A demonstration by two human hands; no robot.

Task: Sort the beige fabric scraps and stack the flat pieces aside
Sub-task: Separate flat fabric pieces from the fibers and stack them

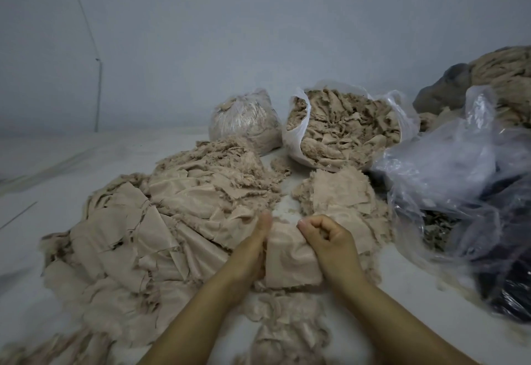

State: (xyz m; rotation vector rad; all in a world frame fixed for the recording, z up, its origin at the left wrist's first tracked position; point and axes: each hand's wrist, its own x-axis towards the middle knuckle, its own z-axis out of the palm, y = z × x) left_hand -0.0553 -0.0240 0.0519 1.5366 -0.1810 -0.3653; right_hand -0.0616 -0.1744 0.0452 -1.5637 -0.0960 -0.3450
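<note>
A flat beige fabric piece (287,258) is stretched between both hands at the centre front. My left hand (250,249) grips its left edge, thumb on top. My right hand (327,238) grips its right edge with curled fingers. A wide spread of flat beige pieces (138,238) lies to the left. A smaller stack of flat pieces (342,195) sits just beyond my right hand. Frayed, shredded scraps (227,160) are heaped behind the left spread, and more scraps (284,333) lie between my forearms.
An open white bag full of beige scraps (344,129) stands at the back, with a tied clear bag of scraps (247,120) to its left. Crumpled clear plastic bags holding dark fabric (471,192) crowd the right. The wall (201,34) is close behind.
</note>
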